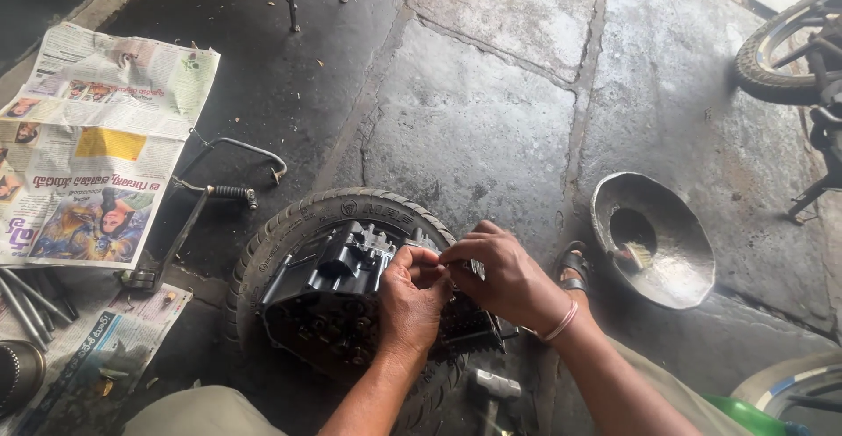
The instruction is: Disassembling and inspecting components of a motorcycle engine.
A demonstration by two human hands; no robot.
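A small part, too hidden to identify, is being pinched between both hands, left hand [410,300] and right hand [500,274], fingers closed, just above the greasy black metal engine block [338,291], itself being cradled in a black rubber tyre [289,225]. Fitting seems underway; careful alignment is being called for next.

Two hands [412,300] [504,278], one tyre [289,225], one engine block [338,291], one metal bowl [675,265].

Left hand [412,300] and right hand [504,274] met over a greasy black metal engine block [338,291], fingertips pinching a small part between them. Block sat inside a black rubber tyre [289,225] on stone floor [491,111]. Dented metal bowl [680,265] to the right, spread newspaper [96,138] to the left.
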